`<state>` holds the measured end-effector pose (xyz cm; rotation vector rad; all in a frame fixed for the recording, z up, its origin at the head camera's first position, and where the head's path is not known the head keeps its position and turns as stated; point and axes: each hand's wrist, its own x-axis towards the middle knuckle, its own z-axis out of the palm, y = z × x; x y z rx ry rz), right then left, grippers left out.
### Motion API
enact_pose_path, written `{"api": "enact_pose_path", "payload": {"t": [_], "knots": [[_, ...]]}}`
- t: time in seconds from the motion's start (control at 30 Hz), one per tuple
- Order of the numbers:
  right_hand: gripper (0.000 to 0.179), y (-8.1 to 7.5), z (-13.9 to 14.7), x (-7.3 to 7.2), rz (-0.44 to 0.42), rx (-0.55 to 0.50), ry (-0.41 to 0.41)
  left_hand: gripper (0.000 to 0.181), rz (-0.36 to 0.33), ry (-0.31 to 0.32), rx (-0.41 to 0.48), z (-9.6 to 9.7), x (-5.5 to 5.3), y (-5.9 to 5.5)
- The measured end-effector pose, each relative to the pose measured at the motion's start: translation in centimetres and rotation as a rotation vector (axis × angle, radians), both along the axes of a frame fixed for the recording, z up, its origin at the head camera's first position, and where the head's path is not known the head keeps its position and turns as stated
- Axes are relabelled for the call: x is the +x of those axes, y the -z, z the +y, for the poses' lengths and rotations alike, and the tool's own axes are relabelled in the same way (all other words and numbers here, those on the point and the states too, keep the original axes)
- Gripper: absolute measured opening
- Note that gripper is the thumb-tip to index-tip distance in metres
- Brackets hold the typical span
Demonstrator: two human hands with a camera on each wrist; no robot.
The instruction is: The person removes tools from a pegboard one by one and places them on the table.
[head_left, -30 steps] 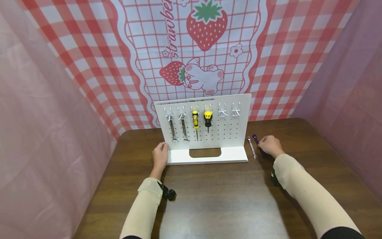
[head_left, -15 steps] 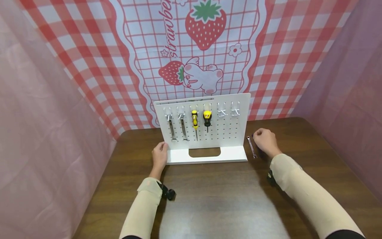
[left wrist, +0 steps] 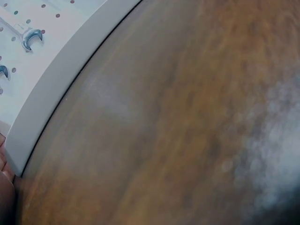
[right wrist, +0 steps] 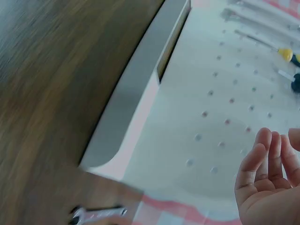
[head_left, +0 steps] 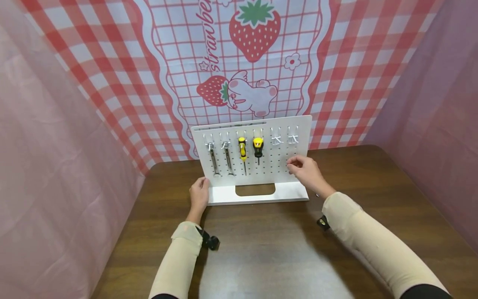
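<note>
In the head view my left hand (head_left: 199, 193) rests at the lower left edge of a white pegboard stand (head_left: 224, 194), fingers against it. Its fingertips (left wrist: 2, 161) show at the corner in the left wrist view. My right hand (head_left: 308, 172) is in front of the board's lower right part, fingers bent towards the thumb. In the right wrist view its fingers (right wrist: 265, 161) curve upward, and the pinch point lies past the frame edge; I cannot tell whether it holds the purple wrench. A silver wrench (right wrist: 101, 214) lies on the table beside the stand.
On the board hang two silver wrenches (head_left: 213, 161), a slim yellow-black screwdriver (head_left: 242, 150) and a stubby screwdriver (head_left: 258, 146). Two bare wire hooks (head_left: 293, 138) sit to their right. Behind stands a strawberry-print cloth (head_left: 254, 37). The wooden table (head_left: 257, 241) spreads in front.
My right hand has moved left from the wrenches on the table to the front of the pegboard. The purple wrench no longer shows. My left hand has stayed at the stand's edge.
</note>
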<state>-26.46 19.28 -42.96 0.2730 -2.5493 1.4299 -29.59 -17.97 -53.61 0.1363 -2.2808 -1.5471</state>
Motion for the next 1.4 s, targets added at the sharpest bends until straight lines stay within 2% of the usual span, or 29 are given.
{"api": "enact_pose_path", "payload": {"t": [0.2,0.5,0.77,1.0,1.13,1.4], "knots": [[0.019,-0.8,-1.9,0.0,-0.023,-0.015,-0.065,0.025,0.001,-0.007,-0.004,0.0,0.1,-0.1],[0.027,-1.4,-4.8,-0.6,-0.006,-0.044,-0.110,0.025,-0.012,-0.007,-0.012,0.1,0.0,-0.2],[0.033,-2.2,-6.6,-0.8,-0.031,-0.069,-0.091,0.025,-0.011,-0.003,0.001,0.2,0.0,-0.1],[0.046,-2.1,-7.4,-2.1,-0.095,-0.129,-0.076,0.023,0.002,-0.001,0.000,0.1,0.1,-0.2],[0.044,-1.8,-7.9,-2.6,-0.101,-0.153,-0.080,0.023,0.001,-0.004,-0.001,0.1,0.0,-0.1],[0.028,-1.9,-8.7,-2.7,-0.094,-0.214,-0.090,0.023,-0.002,-0.001,0.007,0.1,-0.1,-0.1]]}}
